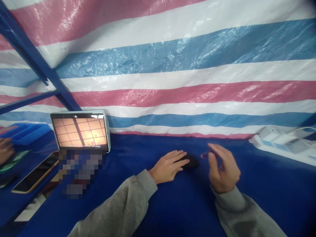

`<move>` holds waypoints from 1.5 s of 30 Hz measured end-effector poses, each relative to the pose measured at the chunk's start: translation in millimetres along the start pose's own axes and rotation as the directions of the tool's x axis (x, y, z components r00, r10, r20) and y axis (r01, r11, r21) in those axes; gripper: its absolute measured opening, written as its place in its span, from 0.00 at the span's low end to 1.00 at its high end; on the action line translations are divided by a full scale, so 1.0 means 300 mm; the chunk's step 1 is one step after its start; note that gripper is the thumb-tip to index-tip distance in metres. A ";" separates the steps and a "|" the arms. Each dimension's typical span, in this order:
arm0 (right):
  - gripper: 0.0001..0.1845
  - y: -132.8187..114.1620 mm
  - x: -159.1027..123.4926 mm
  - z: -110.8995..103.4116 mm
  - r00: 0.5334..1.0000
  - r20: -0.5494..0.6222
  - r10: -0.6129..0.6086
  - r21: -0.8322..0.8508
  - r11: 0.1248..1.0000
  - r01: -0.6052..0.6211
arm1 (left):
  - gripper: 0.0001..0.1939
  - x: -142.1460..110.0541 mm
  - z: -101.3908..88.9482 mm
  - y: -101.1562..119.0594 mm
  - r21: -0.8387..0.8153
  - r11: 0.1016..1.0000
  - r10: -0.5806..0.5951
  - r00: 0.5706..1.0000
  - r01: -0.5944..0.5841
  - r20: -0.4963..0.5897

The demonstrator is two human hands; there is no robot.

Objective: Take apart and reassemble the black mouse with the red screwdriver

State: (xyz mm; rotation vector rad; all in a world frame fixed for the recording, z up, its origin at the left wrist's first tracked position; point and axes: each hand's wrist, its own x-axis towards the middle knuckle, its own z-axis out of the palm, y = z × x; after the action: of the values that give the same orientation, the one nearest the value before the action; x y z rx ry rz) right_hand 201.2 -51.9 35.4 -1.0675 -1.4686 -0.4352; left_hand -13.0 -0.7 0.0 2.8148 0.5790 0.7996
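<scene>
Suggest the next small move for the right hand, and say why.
Probably bring the right hand's thumb and forefinger gently together at the small pinkish thing: it shows right by their tips, which look parted. The left hand rests on the dark object alongside, likely steadying it. Blur hides whether the pinkish thing is already touched.

White glare streaks the striped sheet (172, 59), the tablet screen (81, 132) glows orange, and another person's hand (5, 150) blurs at far left
</scene>
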 end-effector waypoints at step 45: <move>0.25 -0.008 0.003 0.005 1.000 0.022 0.018 0.029 0.999 -0.018 | 0.19 0.002 -0.004 0.000 -0.037 0.999 -0.002 1.000 0.002 -0.001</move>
State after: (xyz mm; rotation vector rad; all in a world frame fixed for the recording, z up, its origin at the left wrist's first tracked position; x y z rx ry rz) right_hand 198.6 -51.7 36.7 -1.0643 -1.4788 -0.3896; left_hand -13.1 -0.3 1.4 2.7805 0.5612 0.8034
